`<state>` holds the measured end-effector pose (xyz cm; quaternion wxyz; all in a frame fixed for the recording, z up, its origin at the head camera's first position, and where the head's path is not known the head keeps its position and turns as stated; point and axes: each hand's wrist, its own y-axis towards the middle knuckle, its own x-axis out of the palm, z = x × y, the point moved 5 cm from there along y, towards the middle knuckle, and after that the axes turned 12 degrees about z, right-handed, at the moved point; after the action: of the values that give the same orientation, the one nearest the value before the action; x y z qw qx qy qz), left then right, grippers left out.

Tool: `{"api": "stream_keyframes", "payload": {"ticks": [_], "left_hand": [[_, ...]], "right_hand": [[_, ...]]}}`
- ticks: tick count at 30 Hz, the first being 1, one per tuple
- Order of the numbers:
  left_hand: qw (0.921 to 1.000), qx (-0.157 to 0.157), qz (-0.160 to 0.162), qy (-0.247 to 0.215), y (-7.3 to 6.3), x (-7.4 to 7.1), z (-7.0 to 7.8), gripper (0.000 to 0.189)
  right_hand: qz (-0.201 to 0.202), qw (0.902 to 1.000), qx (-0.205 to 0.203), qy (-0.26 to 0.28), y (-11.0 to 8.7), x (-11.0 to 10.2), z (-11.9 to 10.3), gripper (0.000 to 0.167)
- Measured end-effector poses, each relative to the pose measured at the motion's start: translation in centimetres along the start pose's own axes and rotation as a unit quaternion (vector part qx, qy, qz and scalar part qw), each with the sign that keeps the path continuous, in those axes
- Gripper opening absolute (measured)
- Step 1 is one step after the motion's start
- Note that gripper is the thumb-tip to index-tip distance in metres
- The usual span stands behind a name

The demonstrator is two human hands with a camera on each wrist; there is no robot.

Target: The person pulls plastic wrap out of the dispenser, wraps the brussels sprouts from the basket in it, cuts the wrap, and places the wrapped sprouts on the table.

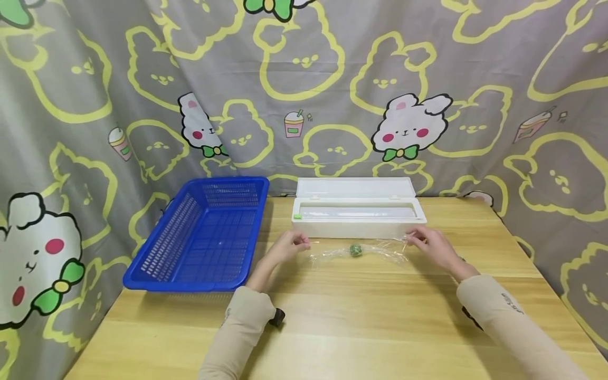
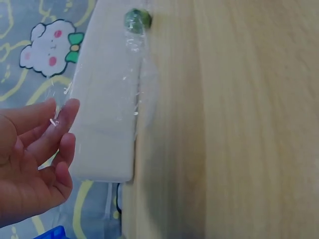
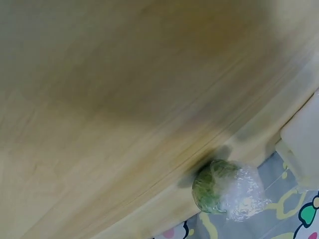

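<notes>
A small round green item (image 1: 355, 250), wrapped in clear plastic film (image 1: 389, 250), is between the two hands, in front of the white box. Its exact kind cannot be told. Film trails out from it on both sides. My left hand (image 1: 291, 246) pinches one end of the film between thumb and forefinger; the left wrist view shows the film running from those fingertips (image 2: 72, 107) towards the green item (image 2: 138, 21). On the other side, my right hand (image 1: 433, 247) pinches the opposite end. The right wrist view shows the wrapped green item (image 3: 212, 186) with crumpled film beside it, while the hand is out of frame.
A long white film dispenser box (image 1: 356, 229), its lid (image 1: 356, 188) raised, stands just behind the hands. To the left, a blue plastic basket (image 1: 195, 286) sits on the wooden table (image 1: 361, 322). A patterned curtain (image 1: 332, 63) hangs close behind the table.
</notes>
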<state>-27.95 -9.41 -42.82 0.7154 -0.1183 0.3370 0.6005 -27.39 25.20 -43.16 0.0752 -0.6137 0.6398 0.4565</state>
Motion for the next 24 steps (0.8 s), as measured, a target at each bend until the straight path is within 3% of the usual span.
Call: {"api": "stream_keyframes", "payload": {"ticks": [4,7,12,17,20,21,24], "left_hand": [[0.9992,-0.024,-0.002,-0.033,-0.1,0.4,-0.5,0.002],[0.9985,-0.027,-0.011,-0.046,-0.2,0.7,-0.8,0.004],[0.9995,-0.005,-0.032,-0.007,-0.1,1.0,-0.6,0.009],[0.9971,-0.042,-0.043,0.046,0.3,1.7,-1.8,0.013],[0.9967,-0.002,-0.036,0.073,1.4,3.3,-5.4,0.013],[0.9954,0.003,-0.039,0.087,1.5,3.6,-5.8,0.014],[0.9892,0.026,-0.039,0.139,1.5,3.7,-4.8,0.021]], "right_hand": [[-0.04,0.998,0.039,0.03,0.1,0.3,0.5,0.017],[-0.062,0.997,0.024,0.039,0.2,0.6,0.7,0.009],[-0.096,0.9949,-0.03,0.007,0.3,1.2,0.9,0.012],[-0.123,0.9905,-0.054,-0.028,0.5,1.9,1.1,0.01],[-0.133,0.9883,-0.061,-0.045,0.4,2.3,1.1,0.011],[-0.137,0.9875,-0.062,-0.048,0.4,2.4,1.1,0.012],[-0.155,0.9847,-0.058,-0.056,0.4,2.9,1.2,0.013]]}}
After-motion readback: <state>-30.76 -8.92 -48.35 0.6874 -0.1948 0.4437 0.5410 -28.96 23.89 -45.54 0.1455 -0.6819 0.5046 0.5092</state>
